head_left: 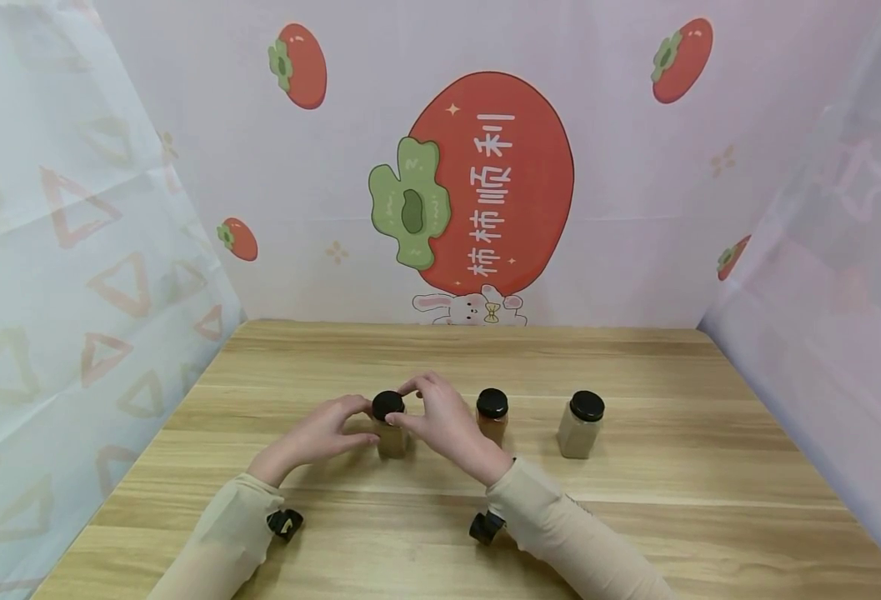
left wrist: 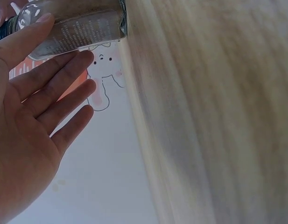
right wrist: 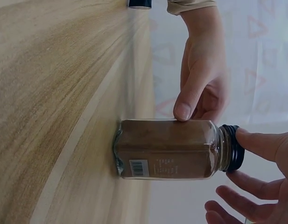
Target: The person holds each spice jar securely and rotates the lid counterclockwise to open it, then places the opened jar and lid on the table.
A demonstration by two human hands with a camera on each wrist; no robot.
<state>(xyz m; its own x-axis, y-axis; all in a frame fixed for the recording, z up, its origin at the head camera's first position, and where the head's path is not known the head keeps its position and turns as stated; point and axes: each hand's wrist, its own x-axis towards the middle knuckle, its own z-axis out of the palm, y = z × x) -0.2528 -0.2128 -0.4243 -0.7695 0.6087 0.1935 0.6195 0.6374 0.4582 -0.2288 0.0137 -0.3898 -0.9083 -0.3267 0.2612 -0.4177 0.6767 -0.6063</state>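
Observation:
A squarish glass spice jar (head_left: 392, 442) with brown powder stands upright on the table, its black lid (right wrist: 236, 149) on. My left hand (head_left: 323, 435) holds the jar's body loosely from the left. Its thumb (left wrist: 31, 37) lies against the glass, while the other fingers stretch along the far side, partly hidden behind the jar in the right wrist view. From the right, my right hand (head_left: 446, 423) pinches the lid between thumb and index finger; its remaining fingers (right wrist: 235, 198) stay spread off the glass.
A second black-lidded jar (head_left: 493, 421) with reddish-brown powder stands right of my right hand. Farther right is a third jar (head_left: 579, 435) with pale contents. The wooden table (head_left: 658, 500) ends at a printed cloth backdrop (head_left: 620, 250), with cloth sides left and right.

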